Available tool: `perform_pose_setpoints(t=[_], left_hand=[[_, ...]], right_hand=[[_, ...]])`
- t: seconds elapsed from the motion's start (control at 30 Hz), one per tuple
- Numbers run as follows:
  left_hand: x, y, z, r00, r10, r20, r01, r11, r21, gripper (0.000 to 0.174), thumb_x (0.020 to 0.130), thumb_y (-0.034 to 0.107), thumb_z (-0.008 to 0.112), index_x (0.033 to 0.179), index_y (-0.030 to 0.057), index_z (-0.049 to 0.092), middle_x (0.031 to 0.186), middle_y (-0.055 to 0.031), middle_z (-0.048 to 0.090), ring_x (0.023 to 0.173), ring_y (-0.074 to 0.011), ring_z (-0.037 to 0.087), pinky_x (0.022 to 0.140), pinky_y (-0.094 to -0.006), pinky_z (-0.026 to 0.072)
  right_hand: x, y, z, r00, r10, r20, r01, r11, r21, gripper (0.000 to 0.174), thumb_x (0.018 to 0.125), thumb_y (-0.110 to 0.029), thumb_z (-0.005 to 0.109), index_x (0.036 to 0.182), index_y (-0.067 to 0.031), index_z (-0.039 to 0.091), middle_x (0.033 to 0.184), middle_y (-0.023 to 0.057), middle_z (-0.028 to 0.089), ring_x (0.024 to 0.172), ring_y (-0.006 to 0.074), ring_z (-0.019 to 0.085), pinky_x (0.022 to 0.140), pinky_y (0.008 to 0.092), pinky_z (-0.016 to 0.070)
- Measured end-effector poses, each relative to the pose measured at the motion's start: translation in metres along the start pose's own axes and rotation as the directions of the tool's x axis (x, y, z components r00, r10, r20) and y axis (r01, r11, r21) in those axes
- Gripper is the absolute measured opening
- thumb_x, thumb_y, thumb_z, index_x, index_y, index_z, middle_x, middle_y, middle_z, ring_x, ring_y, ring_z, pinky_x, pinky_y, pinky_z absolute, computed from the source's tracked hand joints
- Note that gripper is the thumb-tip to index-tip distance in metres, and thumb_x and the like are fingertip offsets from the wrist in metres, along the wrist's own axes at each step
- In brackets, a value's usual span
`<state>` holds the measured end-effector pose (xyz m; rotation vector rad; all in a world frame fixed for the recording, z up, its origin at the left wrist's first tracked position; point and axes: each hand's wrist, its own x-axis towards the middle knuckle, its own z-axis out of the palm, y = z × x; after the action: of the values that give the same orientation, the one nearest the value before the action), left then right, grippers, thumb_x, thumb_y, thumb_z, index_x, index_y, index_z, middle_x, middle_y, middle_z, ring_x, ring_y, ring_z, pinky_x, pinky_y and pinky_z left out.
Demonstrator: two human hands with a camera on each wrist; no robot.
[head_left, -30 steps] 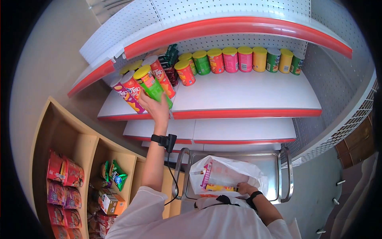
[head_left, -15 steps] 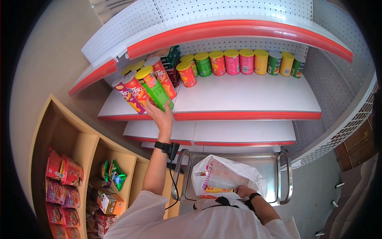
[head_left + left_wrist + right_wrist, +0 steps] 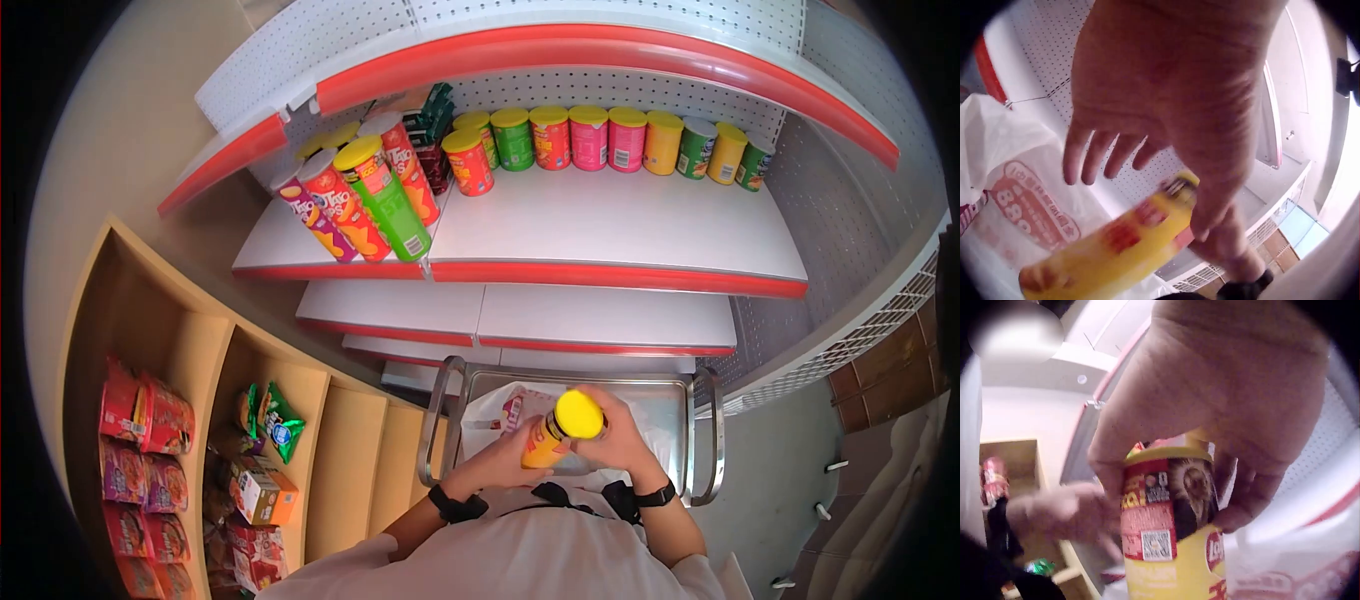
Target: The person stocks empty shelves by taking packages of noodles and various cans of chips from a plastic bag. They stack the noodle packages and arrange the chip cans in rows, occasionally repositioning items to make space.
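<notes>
A yellow potato chip can (image 3: 548, 440) with a yellow lid is held tilted over the plastic bag. My right hand (image 3: 615, 437) grips it around the lid end, thumb and fingers on opposite sides in the right wrist view. On its other side is my left hand (image 3: 497, 467), fingers spread and thumb close by the can (image 3: 1116, 247) in the left wrist view. Below lies the white plastic bag (image 3: 1035, 187) with red print, a purple pack (image 3: 512, 410) inside. On the upper shelf, a green chip can (image 3: 395, 215) stands in front of red and purple cans.
A metal cart (image 3: 705, 440) with raised handles carries the bag. Behind it rises a white shelf unit (image 3: 620, 235) with red edges and a row of chip cans (image 3: 627, 140) at the back. To the left, a wooden rack (image 3: 345, 440) holds noodle packs and other snacks.
My left hand has let go of the green can on the shelf and come down beside the bag. The right hand has lifted the yellow can up from the bag.
</notes>
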<state>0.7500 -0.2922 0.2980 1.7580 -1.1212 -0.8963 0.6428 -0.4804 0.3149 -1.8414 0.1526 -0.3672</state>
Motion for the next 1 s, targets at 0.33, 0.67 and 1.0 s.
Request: perform_pose_setpoints(t=[0.33, 0.67, 1.0], left_hand=[[-0.086, -0.017, -0.166, 0.666, 0.011, -0.746, -0.424, 0.828, -0.366, 0.06, 0.075, 0.008, 0.071, 0.127, 0.0025, 0.041, 0.123, -0.0102, 0.052, 0.112, -0.0216, 0.052, 0.098, -0.0377, 0.0416], [-0.075, -0.005, -0.32, 0.28, 0.285, -0.917, -0.177, 0.954, 0.243, 0.055, 0.079, 0.006, 0.07, 0.124, 0.003, 0.039, 0.12, -0.0098, 0.051, 0.109, -0.0188, 0.052, 0.096, -0.0336, 0.0416], [0.017, -0.06, -0.441, 0.294, 0.079, -0.953, -0.338, 0.941, -0.026, 0.058, 0.077, 0.007, 0.072, 0.126, 0.0046, 0.04, 0.116, -0.0092, 0.055, 0.104, -0.0205, 0.056, 0.09, -0.0338, 0.0458]], right_hand=[[-0.042, 0.118, 0.01, 0.742, 0.481, 0.467, -0.495, 0.863, -0.103, 0.045, 0.082, -0.025, 0.065, 0.119, -0.0015, 0.055, 0.108, 0.0134, 0.062, 0.1, 0.0234, 0.059, 0.086, 0.0306, 0.0472], [-0.086, 0.23, 0.044, 0.604, 0.673, 0.428, -0.423, 0.725, -0.543, 0.048, 0.077, -0.035, 0.062, 0.111, -0.002, 0.062, 0.109, 0.0209, 0.062, 0.106, 0.0342, 0.058, 0.092, 0.0368, 0.0452], [-0.112, 0.234, 0.03, 0.564, 0.769, 0.302, -0.619, 0.635, -0.462, 0.052, 0.077, -0.039, 0.065, 0.113, -0.0015, 0.06, 0.105, 0.0183, 0.065, 0.101, 0.0292, 0.062, 0.088, 0.0342, 0.0478]])
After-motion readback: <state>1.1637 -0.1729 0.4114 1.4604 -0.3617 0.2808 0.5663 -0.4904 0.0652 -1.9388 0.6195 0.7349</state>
